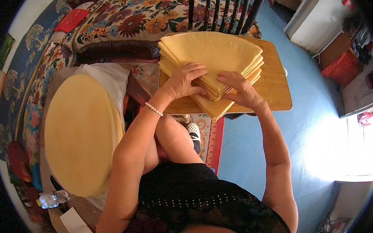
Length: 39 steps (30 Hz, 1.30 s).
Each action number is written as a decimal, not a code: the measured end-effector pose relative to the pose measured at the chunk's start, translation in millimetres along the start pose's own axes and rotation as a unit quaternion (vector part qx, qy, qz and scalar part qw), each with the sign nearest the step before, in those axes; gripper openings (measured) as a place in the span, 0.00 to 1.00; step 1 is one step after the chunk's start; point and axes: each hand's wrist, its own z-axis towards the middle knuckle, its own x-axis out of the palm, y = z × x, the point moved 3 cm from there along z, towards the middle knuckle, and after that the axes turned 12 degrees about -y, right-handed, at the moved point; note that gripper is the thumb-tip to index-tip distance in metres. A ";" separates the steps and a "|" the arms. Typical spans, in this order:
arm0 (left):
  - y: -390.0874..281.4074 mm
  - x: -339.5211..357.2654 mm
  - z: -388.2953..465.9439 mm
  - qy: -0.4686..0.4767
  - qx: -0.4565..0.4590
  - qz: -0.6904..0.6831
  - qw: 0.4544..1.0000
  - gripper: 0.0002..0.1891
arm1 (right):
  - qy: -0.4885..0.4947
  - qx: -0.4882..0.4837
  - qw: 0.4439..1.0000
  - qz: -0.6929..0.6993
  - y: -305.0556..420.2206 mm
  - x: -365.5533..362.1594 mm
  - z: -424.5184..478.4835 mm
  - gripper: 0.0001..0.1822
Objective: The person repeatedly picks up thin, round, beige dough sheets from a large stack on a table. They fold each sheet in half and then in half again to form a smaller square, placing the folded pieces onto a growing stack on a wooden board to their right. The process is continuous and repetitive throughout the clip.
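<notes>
Thin yellow sheets folded into wedges form a stack (214,51) on a small wooden table (274,80). The upper wedges sit offset from the lower ones, whose tip pokes over the table's near edge. My left hand (187,80) rests at the left side of the stack near the tip, fingers on the top sheet and thumb by the layered edge. On the right side of the tip, my right hand (240,90) touches the stack, fingers on top and thumb lower down. A pile of round, flat yellow sheets (80,134) lies to my left on white plastic.
A bed or couch with a floral cover (130,18) stands behind the table, beside dark metal bars (222,10). At the lower left are a plastic bottle (53,199) and white paper (76,226). A patterned rug (211,140) lies on the blue floor (254,144).
</notes>
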 end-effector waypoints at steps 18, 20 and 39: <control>5.0 19.3 -14.5 -0.047 -0.034 0.014 0.998 0.21 | -0.052 -0.037 0.997 -0.046 -1.5 20.7 -10.9 0.29; 1.4 17.1 -13.8 -0.050 -0.028 0.018 0.998 0.23 | -0.051 -0.044 0.996 -0.053 1.2 20.0 -9.8 0.29; 2.5 12.0 -13.8 0.005 -0.003 0.068 0.998 0.36 | -0.011 -0.205 0.962 -0.179 -1.7 21.8 4.6 0.36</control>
